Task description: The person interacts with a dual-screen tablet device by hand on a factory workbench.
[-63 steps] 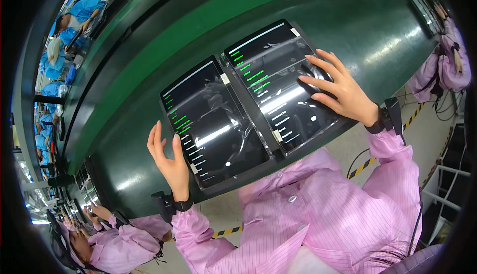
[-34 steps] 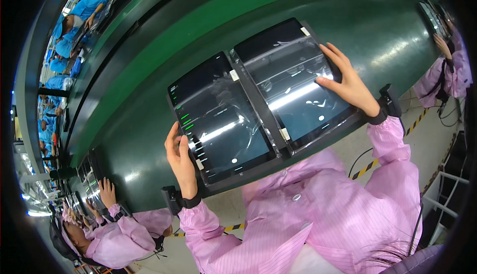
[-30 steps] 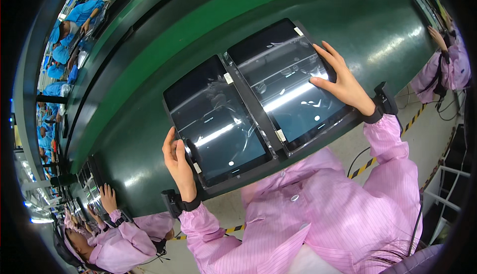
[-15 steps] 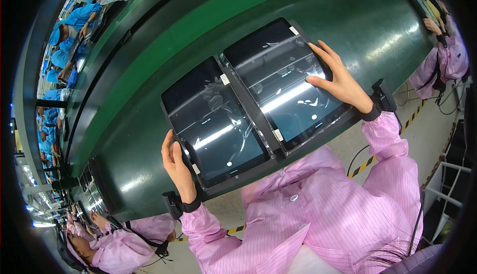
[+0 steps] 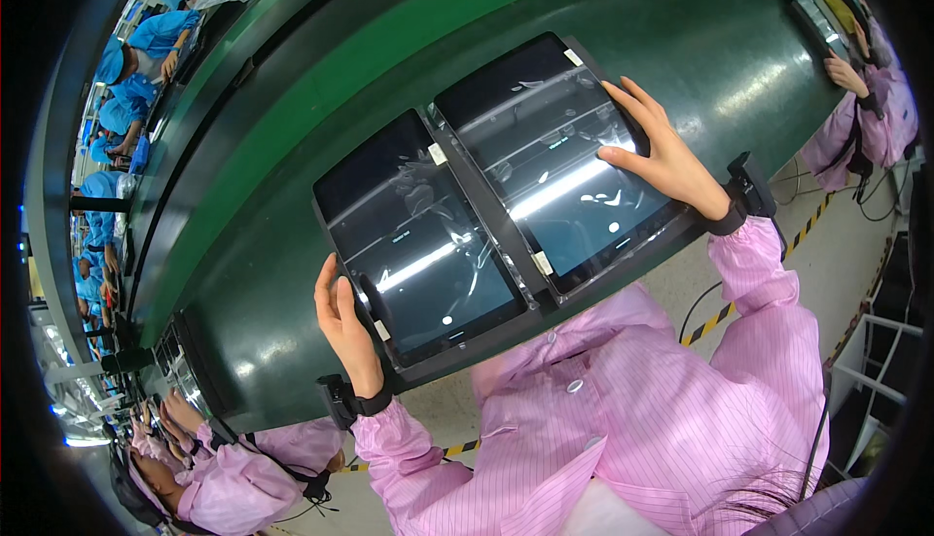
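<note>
Two dark tablets lie side by side in a black tray (image 5: 545, 314) on the green conveyor belt (image 5: 292, 176). The left tablet (image 5: 413, 234) and the right tablet (image 5: 559, 161) both show dark, glossy screens with light reflections. My left hand (image 5: 342, 327) grips the tray's left edge, thumb against the left tablet's corner. My right hand (image 5: 662, 152) rests on the right tablet's right edge, fingers spread across its screen. Both wrists wear black straps, and my sleeves are pink striped.
A person in pink works at the belt to my left (image 5: 224, 478), and another in pink at the far right (image 5: 876, 98) with a tray of devices (image 5: 817, 11). Several people in blue stand beyond the belt (image 5: 126, 79). Yellow-black floor tape (image 5: 720, 317) runs below.
The green text lines seen on both screens two seconds ago are gone; the screens are now dark. My left hand moved from beside the tray onto its left edge. The tray shifted slightly.
</note>
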Demonstrator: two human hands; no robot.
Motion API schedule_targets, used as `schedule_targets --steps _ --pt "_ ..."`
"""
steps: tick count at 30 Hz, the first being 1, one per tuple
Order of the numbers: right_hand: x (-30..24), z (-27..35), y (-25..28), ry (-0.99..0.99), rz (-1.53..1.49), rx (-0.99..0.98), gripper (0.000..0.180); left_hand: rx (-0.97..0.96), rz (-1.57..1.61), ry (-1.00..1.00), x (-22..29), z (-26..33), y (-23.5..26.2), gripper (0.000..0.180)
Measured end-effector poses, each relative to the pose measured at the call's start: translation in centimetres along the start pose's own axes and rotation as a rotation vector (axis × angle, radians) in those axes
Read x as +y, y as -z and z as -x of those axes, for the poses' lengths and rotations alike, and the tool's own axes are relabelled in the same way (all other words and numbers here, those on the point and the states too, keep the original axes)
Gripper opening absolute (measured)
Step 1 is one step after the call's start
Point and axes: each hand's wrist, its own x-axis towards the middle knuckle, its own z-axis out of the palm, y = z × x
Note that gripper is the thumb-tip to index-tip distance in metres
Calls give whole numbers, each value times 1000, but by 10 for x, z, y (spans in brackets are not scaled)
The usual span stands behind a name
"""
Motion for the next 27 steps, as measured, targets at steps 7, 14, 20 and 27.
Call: schedule_targets --steps 7,14,20,27 --pt "1 -2 1 5 -3 -5 77 -15 -13 -1 2 -1 0 37" --pt "2 -1 0 8 -12 -4 78 -21 -31 -32 14 5 -7 39" --pt "2 1 0 4 -16 -7 78 -44 -102 63 7 7 -3 46" --pt "-6 0 15 -60 -191 16 67 -70 -322 -40 3 8 -10 73"
